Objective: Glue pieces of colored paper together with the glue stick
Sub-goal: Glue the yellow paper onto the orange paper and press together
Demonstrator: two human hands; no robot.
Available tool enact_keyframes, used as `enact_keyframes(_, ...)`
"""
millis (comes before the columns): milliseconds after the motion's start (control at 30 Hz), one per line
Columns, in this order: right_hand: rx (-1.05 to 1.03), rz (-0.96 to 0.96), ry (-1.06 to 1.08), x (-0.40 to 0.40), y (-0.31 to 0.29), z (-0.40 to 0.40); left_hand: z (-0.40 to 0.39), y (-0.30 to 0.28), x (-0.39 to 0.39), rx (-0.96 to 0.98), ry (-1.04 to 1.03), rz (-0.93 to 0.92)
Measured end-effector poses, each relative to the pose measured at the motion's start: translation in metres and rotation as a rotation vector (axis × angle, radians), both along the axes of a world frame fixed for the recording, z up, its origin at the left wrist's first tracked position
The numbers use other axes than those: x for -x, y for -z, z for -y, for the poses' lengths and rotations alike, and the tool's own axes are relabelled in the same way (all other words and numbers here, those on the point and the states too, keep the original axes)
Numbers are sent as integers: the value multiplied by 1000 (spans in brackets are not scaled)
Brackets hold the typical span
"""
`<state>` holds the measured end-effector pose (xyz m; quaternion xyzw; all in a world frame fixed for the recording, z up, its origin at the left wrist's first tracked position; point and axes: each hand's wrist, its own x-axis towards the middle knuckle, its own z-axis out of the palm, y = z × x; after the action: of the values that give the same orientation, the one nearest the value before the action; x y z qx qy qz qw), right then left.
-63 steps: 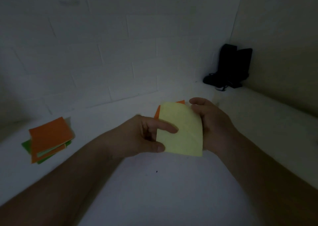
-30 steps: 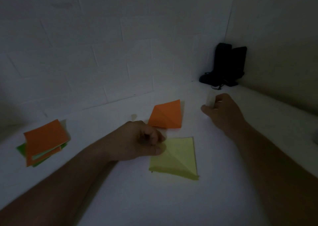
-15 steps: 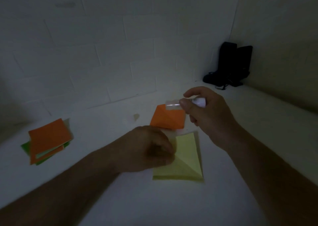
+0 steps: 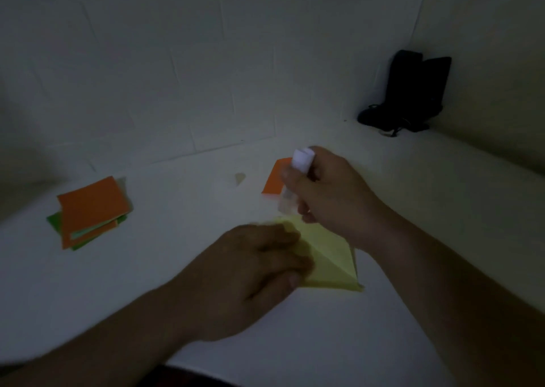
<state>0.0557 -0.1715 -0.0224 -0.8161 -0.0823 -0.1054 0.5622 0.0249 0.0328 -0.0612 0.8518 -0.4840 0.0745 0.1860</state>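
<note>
A yellow creased paper square (image 4: 327, 257) lies on the white surface. My left hand (image 4: 256, 271) rests on its left part with fingers curled, holding it down. My right hand (image 4: 327, 192) grips a white glue stick (image 4: 298, 174) nearly upright, its clear lower end just above the yellow paper's far corner. An orange paper square (image 4: 274, 180) lies beyond, partly hidden by my right hand and the glue stick.
A stack of orange and green papers (image 4: 91, 209) lies at the left. A black object (image 4: 410, 91) stands in the far right corner against the tiled wall. A small pale scrap (image 4: 239, 178) lies near the orange square.
My right hand picked up the glue stick, turned it from sideways to nearly upright and brought it down over the yellow paper. My left hand stayed on the yellow paper.
</note>
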Motion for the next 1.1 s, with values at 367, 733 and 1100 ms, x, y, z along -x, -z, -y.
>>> enact_keyframes(367,144,-45,-58,-4,15,7,0,5,2,21,-55,52)
enact_keyframes(733,392,102,-122,-5,16,2,0,6,6,-17,-35,97)
enact_keyframes(1100,378,101,-102,-7,15,-9,0,6,4,-22,-26,93)
